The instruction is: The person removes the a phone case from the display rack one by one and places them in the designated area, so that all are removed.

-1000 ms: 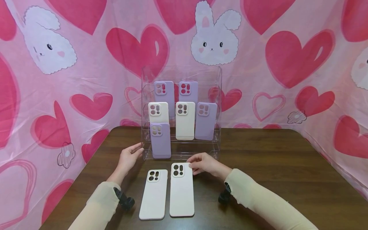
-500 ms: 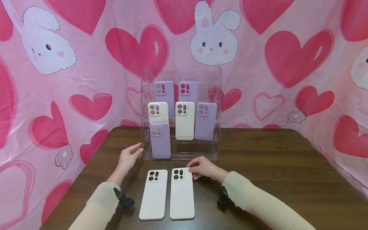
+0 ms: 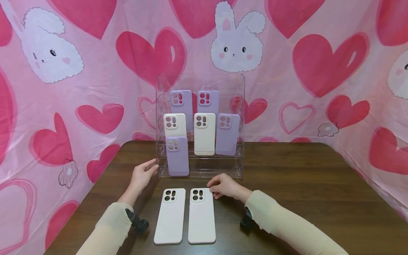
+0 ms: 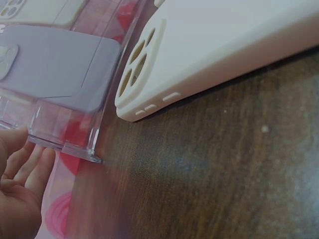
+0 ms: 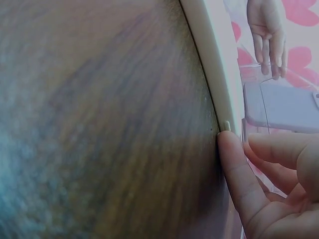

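On the table, two white phone cases lie side by side, camera cutouts at the far end: the left case (image 3: 170, 216) and the right case (image 3: 202, 217). My right hand (image 3: 227, 187) pinches the right case's far right corner, with fingertips (image 5: 230, 138) against its side edge in the right wrist view. My left hand (image 3: 142, 176) touches the left side of a clear tiered rack (image 3: 216, 173) with extended fingers (image 4: 40, 172). Standing in the rack are several purple cases, among them the front purple case (image 3: 178, 161), and two white cases, including the middle white case (image 3: 205, 138).
The brown wooden table (image 3: 296, 191) extends to both sides. Behind it hangs a pink cloth (image 3: 271, 85) with hearts and rabbits. Both wrists carry a small black camera, such as the left wrist camera (image 3: 137, 221).
The right white case has shifted toward me, level with the left one, with my right hand moving along at its corner. My left hand stays at the rack.
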`<state>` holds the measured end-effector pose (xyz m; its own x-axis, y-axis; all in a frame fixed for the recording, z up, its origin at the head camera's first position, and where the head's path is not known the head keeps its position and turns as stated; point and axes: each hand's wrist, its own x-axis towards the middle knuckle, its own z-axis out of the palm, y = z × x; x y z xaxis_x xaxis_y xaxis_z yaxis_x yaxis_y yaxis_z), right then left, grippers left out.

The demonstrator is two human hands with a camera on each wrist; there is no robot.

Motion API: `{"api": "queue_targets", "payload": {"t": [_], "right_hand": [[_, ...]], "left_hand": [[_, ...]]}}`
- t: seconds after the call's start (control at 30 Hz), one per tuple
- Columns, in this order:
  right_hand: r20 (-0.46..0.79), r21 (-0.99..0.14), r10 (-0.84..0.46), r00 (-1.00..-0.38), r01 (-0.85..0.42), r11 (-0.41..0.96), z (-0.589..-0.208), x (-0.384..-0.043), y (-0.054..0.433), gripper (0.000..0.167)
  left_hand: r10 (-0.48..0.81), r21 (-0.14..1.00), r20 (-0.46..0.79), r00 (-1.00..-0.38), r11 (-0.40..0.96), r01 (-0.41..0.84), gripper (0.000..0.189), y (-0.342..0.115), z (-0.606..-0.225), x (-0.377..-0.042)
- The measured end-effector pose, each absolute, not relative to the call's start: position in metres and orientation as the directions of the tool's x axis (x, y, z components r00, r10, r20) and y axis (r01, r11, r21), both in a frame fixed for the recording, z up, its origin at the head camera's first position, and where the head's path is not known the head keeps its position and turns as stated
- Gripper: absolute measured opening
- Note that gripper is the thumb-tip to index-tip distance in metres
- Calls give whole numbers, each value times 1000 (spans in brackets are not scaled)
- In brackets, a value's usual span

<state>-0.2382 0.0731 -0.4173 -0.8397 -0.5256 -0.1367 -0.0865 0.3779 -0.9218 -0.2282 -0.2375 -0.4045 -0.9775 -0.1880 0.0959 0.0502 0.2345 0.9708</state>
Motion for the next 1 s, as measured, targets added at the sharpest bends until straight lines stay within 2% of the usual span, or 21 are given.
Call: {"api": "queue_targets", "payload": {"t": [0.53, 0.83, 1.0], "right_hand": [[-103, -940, -547, -831, -99, 326, -410, -246, 77, 20], [-34, -944, -565, -825, -159, 289, -384, -253, 80, 26], [-11, -938, -540, -842, -179, 297, -367, -259, 82, 24]], "left_hand": [[-188, 973, 88, -978, 227, 44, 39, -237, -404, -228], [-184, 972, 94, -978, 229, 50, 39, -237, -404, -227], [-184, 972, 93, -979, 230, 49, 39, -237, -404, -227]]}}
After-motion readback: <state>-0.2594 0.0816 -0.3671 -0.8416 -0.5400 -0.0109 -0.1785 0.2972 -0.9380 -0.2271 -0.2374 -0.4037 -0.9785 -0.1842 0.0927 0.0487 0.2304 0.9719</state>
